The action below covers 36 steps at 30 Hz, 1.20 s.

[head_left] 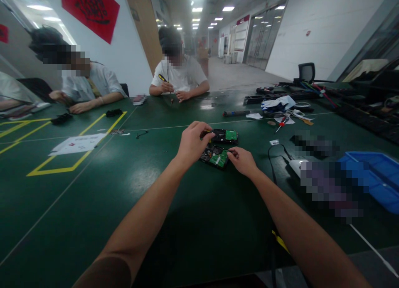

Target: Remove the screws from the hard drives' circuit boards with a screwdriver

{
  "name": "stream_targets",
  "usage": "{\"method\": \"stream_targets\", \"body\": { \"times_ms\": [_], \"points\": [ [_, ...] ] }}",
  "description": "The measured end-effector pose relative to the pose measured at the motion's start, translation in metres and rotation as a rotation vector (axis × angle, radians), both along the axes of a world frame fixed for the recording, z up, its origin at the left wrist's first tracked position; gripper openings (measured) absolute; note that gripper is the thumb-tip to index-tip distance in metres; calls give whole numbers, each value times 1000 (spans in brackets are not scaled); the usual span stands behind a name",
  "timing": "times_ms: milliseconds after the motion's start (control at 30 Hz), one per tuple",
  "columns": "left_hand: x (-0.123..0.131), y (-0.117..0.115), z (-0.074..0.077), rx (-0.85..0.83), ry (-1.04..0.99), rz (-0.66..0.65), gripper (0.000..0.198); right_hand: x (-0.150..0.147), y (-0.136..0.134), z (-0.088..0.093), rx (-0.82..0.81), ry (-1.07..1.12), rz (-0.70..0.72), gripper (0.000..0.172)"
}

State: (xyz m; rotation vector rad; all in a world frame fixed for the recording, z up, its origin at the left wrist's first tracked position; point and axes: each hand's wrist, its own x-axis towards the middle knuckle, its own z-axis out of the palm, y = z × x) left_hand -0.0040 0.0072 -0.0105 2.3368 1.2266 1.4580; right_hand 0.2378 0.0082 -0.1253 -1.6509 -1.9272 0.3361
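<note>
Two hard drives with green circuit boards lie one behind the other on the green table. My right hand is closed, thumb and fingers pinching the right edge of the nearer hard drive. Over the left side of the drives, my left hand is closed around a small black-and-yellow tool, mostly hidden by the fingers. The farther hard drive lies just beyond the nearer one, right of my left fingertips.
A red screwdriver, gloves and cables lie at the back right. Right of my arm stands a blue tray. Paper lies inside yellow tape at left. A person opposite holds a yellow-black screwdriver; others sit at left.
</note>
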Motion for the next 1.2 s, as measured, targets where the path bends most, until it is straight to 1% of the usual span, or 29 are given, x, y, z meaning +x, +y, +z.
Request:
{"method": "stream_targets", "body": {
  "times_ms": [67,200,367,500,600,733,967,1200],
  "points": [
    [-1,-1,2,2,8,0,10,0,0,0,0,10,-8,28],
    [-3,1,3,-26,-9,-27,20,0,0,0,8,9,5,29],
    [-5,4,0,-34,18,-76,20,0,2,-2,13,-3,5,29],
    [-3,3,1,-27,44,-52,24,0,1,-1,5,5,-2,28],
    [-3,1,2,-18,42,-34,23,0,1,-1,1,6,-1,28],
    [-3,0,0,-14,28,-62,19,1,2,-2,8,-11,4,29],
    [1,0,-3,-58,-5,-35,16,1,1,-2,3,-7,7,31],
    [3,-2,-3,-12,-29,-24,15,0,1,-1,3,-4,2,30]
  ]
}}
